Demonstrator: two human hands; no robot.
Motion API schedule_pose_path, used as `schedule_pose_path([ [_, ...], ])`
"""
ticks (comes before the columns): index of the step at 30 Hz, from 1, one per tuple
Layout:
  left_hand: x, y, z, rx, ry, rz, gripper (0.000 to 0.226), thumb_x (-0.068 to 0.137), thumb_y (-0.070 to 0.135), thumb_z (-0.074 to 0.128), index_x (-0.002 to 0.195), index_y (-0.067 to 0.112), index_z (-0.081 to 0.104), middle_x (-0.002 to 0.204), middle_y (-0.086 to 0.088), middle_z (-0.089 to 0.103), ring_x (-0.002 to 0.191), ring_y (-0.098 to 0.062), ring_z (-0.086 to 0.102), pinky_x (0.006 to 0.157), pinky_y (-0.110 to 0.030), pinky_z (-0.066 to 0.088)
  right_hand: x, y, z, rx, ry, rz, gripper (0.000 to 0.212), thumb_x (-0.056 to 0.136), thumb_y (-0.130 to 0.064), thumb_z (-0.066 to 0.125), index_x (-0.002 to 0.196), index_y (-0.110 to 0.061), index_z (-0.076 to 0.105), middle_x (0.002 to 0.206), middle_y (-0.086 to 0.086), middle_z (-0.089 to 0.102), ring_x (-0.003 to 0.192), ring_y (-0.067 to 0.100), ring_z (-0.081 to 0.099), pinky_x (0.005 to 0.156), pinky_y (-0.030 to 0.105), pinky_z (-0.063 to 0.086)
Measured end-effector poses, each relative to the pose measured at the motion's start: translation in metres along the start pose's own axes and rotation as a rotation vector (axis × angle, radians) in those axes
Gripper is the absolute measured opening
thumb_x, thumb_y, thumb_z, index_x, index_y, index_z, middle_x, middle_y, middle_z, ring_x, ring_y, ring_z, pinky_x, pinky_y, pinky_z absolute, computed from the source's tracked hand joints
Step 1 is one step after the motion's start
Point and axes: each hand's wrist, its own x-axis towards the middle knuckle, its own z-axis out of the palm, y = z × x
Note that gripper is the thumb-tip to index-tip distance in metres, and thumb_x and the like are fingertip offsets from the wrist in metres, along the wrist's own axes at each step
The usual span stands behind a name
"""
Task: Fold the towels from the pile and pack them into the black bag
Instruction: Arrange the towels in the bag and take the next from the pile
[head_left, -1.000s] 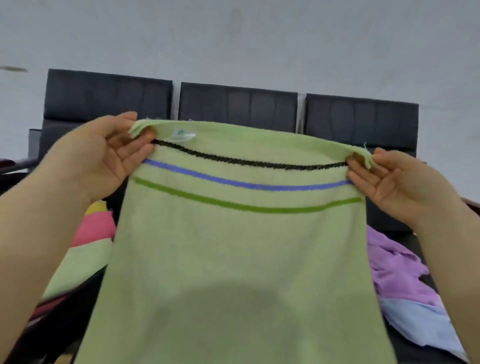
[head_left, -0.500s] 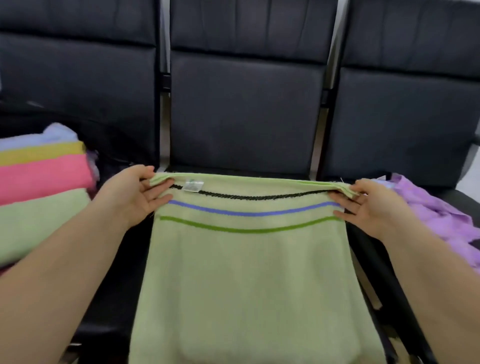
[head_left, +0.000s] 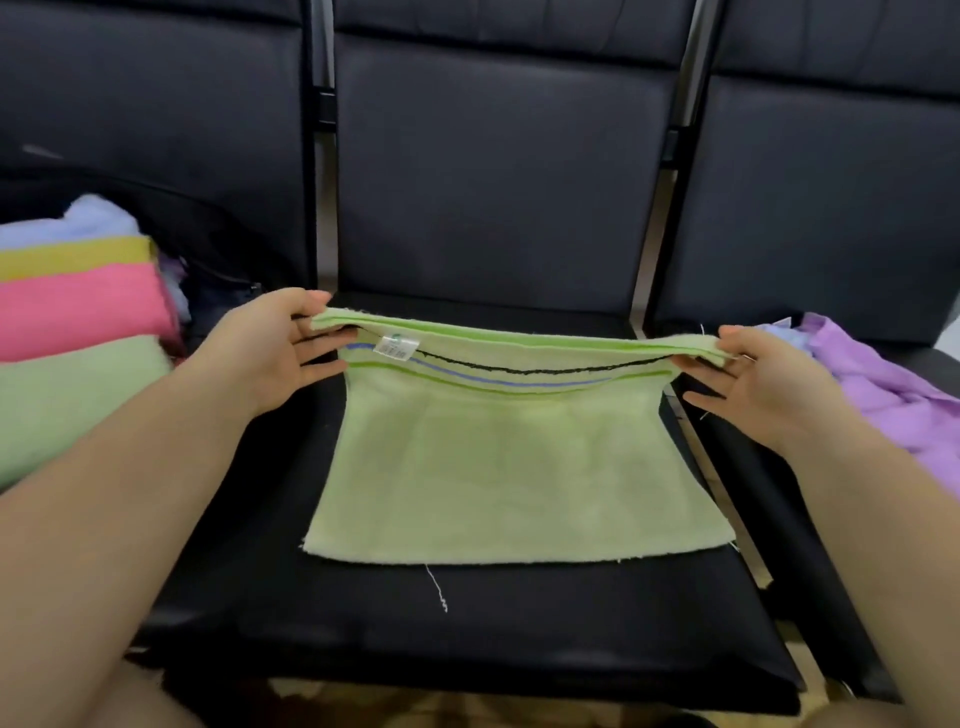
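Light green towel (head_left: 511, 467) lies on middle chair seat (head_left: 467, 623), near hem flat at 6 o'clock, far striped edge lifted. Left hand (head_left: 270, 353) pinches the 9 o'clock corner, right hand (head_left: 753, 374) the 3 o'clock corner; both equally near. Long axis runs 9-to-3. Terry cloth, black, blue and green stripes, white label.

pale green terry-cloth towel (head_left: 514, 478): soft, matt, frayed threads at 6 o'clock edge | small white label (head_left: 399, 347): smooth, printed | black padded seat (head_left: 467, 618): leather-like, faint sheen | purple crumpled cloth (head_left: 883, 384) at 3 o'clock: thin, smooth | folded pink towel (head_left: 83, 306) at 9 o'clock: fuzzy, matt
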Motion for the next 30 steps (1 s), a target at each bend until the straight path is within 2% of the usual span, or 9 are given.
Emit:
schedule_pose_path([
  [4,-0.025,-0.001,-0.008,0.259,-0.056,-0.056,0.015,0.094,0.009,0.046,0.089,0.014,0.059,0.09,-0.008,0.066,0.08,-0.019,0.067,0.065,-0.032,0.052,-0.017,0.003,-0.023,-0.253,-0.013,0.096,0.018,0.096,-0.008,0.041,0.09,-0.019,0.054,0.096,0.004,0.062,0.095,0.022,0.062,0.096,0.043,0.04],
  [8,-0.049,-0.009,-0.02,0.715,-0.146,-0.103,0.009,0.091,0.011,0.056,0.087,0.01,0.063,0.078,-0.008,0.067,0.055,-0.013,0.066,0.045,-0.02,0.051,-0.038,0.013,-0.042,-0.537,-0.048,0.242,0.008,0.089,-0.007,0.054,0.089,-0.013,0.059,0.094,0.008,0.062,0.084,0.023,0.062,0.079,0.035,0.048],
  [12,-0.063,-0.03,-0.028,1.094,-0.32,-0.2,0.008,0.091,0.013,0.058,0.093,0.01,0.065,0.073,-0.005,0.068,0.053,-0.011,0.063,0.048,-0.021,0.047,-0.053,0.031,-0.049,-0.891,-0.085,0.299,0.012,0.085,-0.009,0.061,0.097,-0.008,0.064,0.089,0.008,0.06,0.075,0.02,0.059,0.069,0.029,0.05],
  [16,-0.073,-0.039,-0.032,1.379,-0.464,-0.272,0.012,0.093,0.031,0.058,0.099,0.021,0.061,0.084,0.0,0.069,0.067,-0.011,0.064,0.061,-0.023,0.05,-0.059,0.038,-0.039,-1.217,-0.065,0.106,0.02,0.086,-0.007,0.055,0.1,0.004,0.066,0.083,0.013,0.062,0.073,0.02,0.05,0.063,0.025,0.04],
  [18,-0.074,-0.037,-0.036,1.394,-0.456,-0.174,0.013,0.091,0.033,0.061,0.096,0.021,0.063,0.081,0.002,0.068,0.067,-0.01,0.062,0.06,-0.021,0.048,-0.063,0.04,-0.027,-1.238,-0.032,-0.002,0.021,0.086,-0.009,0.057,0.103,0.0,0.066,0.095,0.016,0.066,0.071,0.021,0.053,0.063,0.025,0.04],
  [21,-0.075,-0.035,-0.039,1.337,-0.416,0.11,0.003,0.084,0.027,0.069,0.084,0.024,0.067,0.071,0.009,0.066,0.064,-0.005,0.061,0.06,-0.019,0.043,-0.073,0.047,0.0,-1.176,-0.093,-0.126,0.014,0.085,-0.019,0.063,0.099,-0.019,0.066,0.104,-0.001,0.064,0.083,0.015,0.06,0.067,0.024,0.043],
  [25,-0.079,-0.042,-0.029,1.334,-0.373,0.328,0.004,0.087,0.031,0.065,0.083,0.033,0.065,0.087,0.015,0.063,0.081,-0.003,0.06,0.073,-0.018,0.044,-0.081,0.065,0.041,-1.189,-0.325,-0.239,0.008,0.088,-0.027,0.063,0.095,-0.029,0.064,0.101,-0.009,0.061,0.087,0.006,0.056,0.074,0.019,0.044],
  [28,-0.077,-0.058,-0.013,1.369,-0.369,0.422,0.021,0.095,0.031,0.054,0.115,0.031,0.06,0.123,0.01,0.055,0.114,-0.01,0.052,0.098,-0.021,0.036,-0.076,0.078,0.072,-1.217,-0.379,-0.315,0.022,0.09,-0.032,0.061,0.112,-0.029,0.061,0.119,-0.008,0.057,0.108,0.011,0.054,0.09,0.023,0.042],
  [30,-0.071,-0.07,0.0,1.456,-0.376,0.437,0.04,0.099,0.031,0.044,0.139,0.026,0.043,0.151,0.005,0.034,0.139,-0.013,0.03,0.113,-0.025,0.02,-0.07,0.086,0.09,-1.231,-0.38,-0.332,0.039,0.093,-0.035,0.057,0.131,-0.026,0.053,0.137,-0.006,0.047,0.125,0.013,0.046,0.101,0.025,0.036],
])
